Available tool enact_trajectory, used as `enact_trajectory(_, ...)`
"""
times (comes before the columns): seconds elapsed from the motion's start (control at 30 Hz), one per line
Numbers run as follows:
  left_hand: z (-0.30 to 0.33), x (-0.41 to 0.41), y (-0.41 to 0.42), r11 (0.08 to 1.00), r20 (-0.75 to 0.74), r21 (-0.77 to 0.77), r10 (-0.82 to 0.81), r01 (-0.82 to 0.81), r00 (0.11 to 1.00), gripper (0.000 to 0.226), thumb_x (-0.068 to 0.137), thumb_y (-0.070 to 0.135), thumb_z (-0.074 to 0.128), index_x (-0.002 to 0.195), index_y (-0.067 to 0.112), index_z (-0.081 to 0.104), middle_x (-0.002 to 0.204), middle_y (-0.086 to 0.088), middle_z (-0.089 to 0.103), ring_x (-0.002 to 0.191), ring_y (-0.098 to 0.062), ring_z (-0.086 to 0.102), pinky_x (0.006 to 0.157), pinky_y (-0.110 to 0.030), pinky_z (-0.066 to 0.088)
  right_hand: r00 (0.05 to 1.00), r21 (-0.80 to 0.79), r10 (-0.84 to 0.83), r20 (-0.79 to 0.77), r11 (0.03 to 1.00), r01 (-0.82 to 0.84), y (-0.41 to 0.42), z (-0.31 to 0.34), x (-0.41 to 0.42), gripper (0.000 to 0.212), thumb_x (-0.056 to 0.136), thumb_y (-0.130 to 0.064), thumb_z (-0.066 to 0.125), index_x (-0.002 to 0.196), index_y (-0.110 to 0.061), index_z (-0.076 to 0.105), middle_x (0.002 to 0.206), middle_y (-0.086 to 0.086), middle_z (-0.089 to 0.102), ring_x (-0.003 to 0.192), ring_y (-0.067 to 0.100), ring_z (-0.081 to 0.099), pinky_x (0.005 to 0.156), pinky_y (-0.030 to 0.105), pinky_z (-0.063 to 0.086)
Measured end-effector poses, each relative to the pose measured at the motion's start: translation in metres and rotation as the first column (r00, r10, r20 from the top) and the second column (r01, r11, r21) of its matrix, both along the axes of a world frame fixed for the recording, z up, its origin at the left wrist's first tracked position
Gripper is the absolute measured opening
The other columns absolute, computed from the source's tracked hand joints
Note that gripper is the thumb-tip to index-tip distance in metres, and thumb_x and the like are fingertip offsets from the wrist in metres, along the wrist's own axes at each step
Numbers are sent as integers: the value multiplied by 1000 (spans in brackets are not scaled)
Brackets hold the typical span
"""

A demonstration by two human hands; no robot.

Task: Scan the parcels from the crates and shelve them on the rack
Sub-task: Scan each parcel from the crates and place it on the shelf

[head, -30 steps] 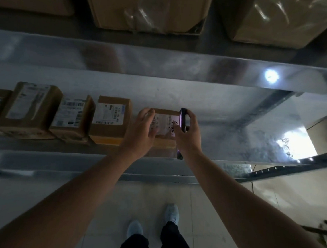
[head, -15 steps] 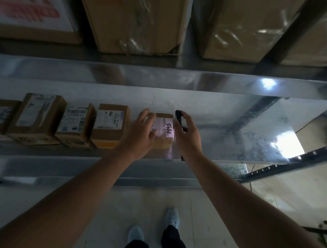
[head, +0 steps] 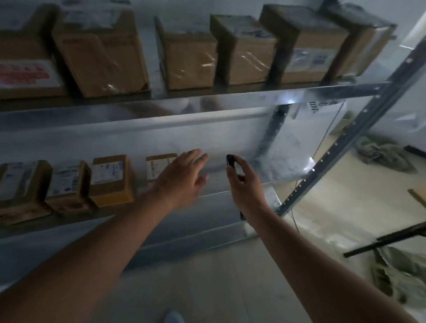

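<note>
The small parcel (head: 160, 166) I am shelving is sitting on the lower shelf (head: 229, 199) of the rack, last in the row, with its white label facing me. My left hand (head: 181, 179) is hanging just in front of it, fingers spread and slack, gripping nothing; I cannot tell whether my palm is brushing the carton or standing just clear, because the hand is covering its right side. My right hand (head: 245, 187) is curling round the scanner (head: 230, 160), a dark slim device held upright beside the parcel, thumb towards its top.

To finish this step well, I am thinking the box should be square with its neighbours (head: 111, 179) and set back from the shelf lip, label outward, so it is neither toppling nor hiding its code. The left hand should be drawing straight back so as not to drag the carton along.

Much is hard to read here. The picture is dim and smeared, so the label print is illegible and the scanner's face is not showing. The row of parcels is running off the left edge, and I am seeing no crates at all. Bigger boxes (head: 190, 59) are standing on the upper shelf (head: 260, 89).
</note>
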State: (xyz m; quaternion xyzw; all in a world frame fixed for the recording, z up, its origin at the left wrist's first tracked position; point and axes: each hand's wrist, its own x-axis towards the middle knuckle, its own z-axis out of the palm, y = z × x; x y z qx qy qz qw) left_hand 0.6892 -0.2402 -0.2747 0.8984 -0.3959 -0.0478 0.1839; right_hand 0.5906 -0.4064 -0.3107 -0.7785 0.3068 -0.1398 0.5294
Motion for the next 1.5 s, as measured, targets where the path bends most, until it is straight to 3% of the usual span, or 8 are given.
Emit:
enact_trajectory(0.2, 32, -76, -54, 993, 83, 26, -121, 119, 989, 61, 108, 39, 52, 161, 12, 39, 171, -9, 28, 156, -31, 27, 127, -42, 25, 988, 7, -136, 77, 991, 136, -47, 29, -94, 32, 108, -44, 57, 139, -49, 59, 59, -11, 58, 41, 2, 46, 41, 21, 34)
enact_trajectory(0.37, 57, -166, -116, 978, 125, -24, -204, 208, 971, 57, 105, 34, 57, 155, 7, 49, 163, -15, 42, 149, -32, 40, 122, -43, 33, 966, 28, -231, 115, 973, 229, -95, 61, -197, 33, 108, -43, 59, 141, -45, 60, 97, 2, 76, 56, -1, 58, 47, 17, 39)
enact_trajectory(0.5, 73, -245, -172, 951, 138, -19, -303, 308, 943, 56, 106, 39, 51, 155, 11, 49, 163, -14, 42, 150, -34, 39, 121, -49, 35, 930, 73, -320, 179, 947, 312, -132, 83, -285, 30, 108, -34, 60, 138, -35, 64, 67, -10, 61, 38, -3, 51, 39, 11, 34)
enact_trajectory(0.67, 88, -329, -239, 914, 172, -12, -397, 405, 902, 61, 107, 51, 40, 158, 19, 43, 167, -7, 38, 154, -28, 34, 123, -51, 35, 894, 37, -408, 185, 912, 408, -179, 100, -374, 37, 109, -38, 57, 146, -38, 58, 99, 2, 64, 59, 1, 50, 54, 19, 38)
enact_trajectory(0.8, 97, -374, -299, 861, 208, 8, -498, 508, 842, 59, 109, 49, 43, 161, 21, 39, 168, -5, 36, 155, -26, 31, 125, -49, 33, 837, -8, -516, 184, 850, 526, -220, 107, -428, 38, 109, -41, 56, 146, -40, 57, 90, 2, 65, 47, 0, 50, 46, 18, 37)
enact_trajectory(0.97, 103, -415, -381, 767, 222, -2, -626, 642, 748, 59, 108, 48, 45, 159, 19, 43, 165, -7, 41, 151, -26, 38, 122, -48, 36, 746, -86, -634, 205, 748, 659, -278, 111, -479, 39, 108, -42, 57, 147, -40, 56, 116, -5, 71, 98, 12, 68, 88, 38, 56)
enact_trajectory(1.07, 102, -431, -436, 706, 214, -18, -689, 708, 692, 58, 107, 47, 47, 158, 18, 45, 164, -8, 43, 151, -27, 38, 122, -48, 36, 695, -106, -691, 198, 690, 716, -315, 112, -503, 42, 108, -40, 58, 150, -37, 55, 132, -3, 70, 120, 18, 67, 106, 47, 55)
enact_trajectory(1.5, 95, -485, -654, 426, 164, -23, -891, 905, 423, 61, 106, 47, 49, 160, 20, 41, 166, -7, 38, 156, -30, 30, 127, -51, 27, 465, -332, -884, 46, 425, 842, -454, 117, -581, 51, 109, -41, 56, 159, -31, 48, 149, 3, 64, 135, 24, 60, 115, 38, 47)
